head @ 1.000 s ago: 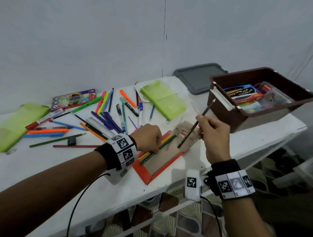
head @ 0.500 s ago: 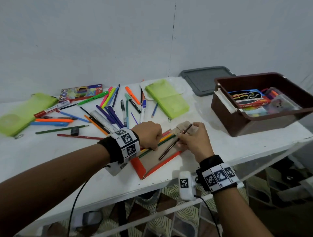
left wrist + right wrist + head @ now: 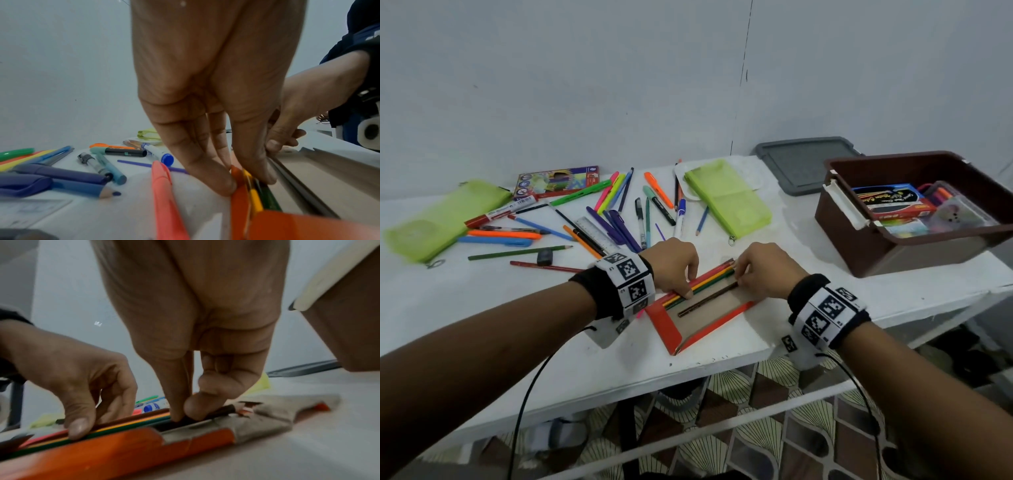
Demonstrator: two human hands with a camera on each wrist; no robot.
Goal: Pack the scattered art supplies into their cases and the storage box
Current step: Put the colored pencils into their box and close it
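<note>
An orange cardboard pencil tray (image 3: 664, 325) lies near the table's front edge with a few coloured pencils (image 3: 705, 282) along its far wall. My left hand (image 3: 674, 267) pinches that wall and the pencils, fingers outside, thumb on the green pencil (image 3: 269, 201). My right hand (image 3: 760, 270) pinches the far end of a brown pencil (image 3: 705, 301) between thumb and forefinger. The brown pencil lies flat in the tray, beside the others. In the right wrist view the brown pencil's end (image 3: 224, 412) sits under my fingertips (image 3: 174, 415), at the tray's torn flap.
Loose pens, markers, pencils and a ruler (image 3: 599, 233) are scattered behind the tray. Two green cases (image 3: 726, 198) (image 3: 445, 216) and a printed pencil box (image 3: 558, 180) lie further back. A brown storage box (image 3: 859, 246) with packs inside stands right, its grey lid (image 3: 804, 164) behind.
My right hand came down from above the table and laid the brown pencil flat in the tray. My left hand stayed on the tray's pencils.
</note>
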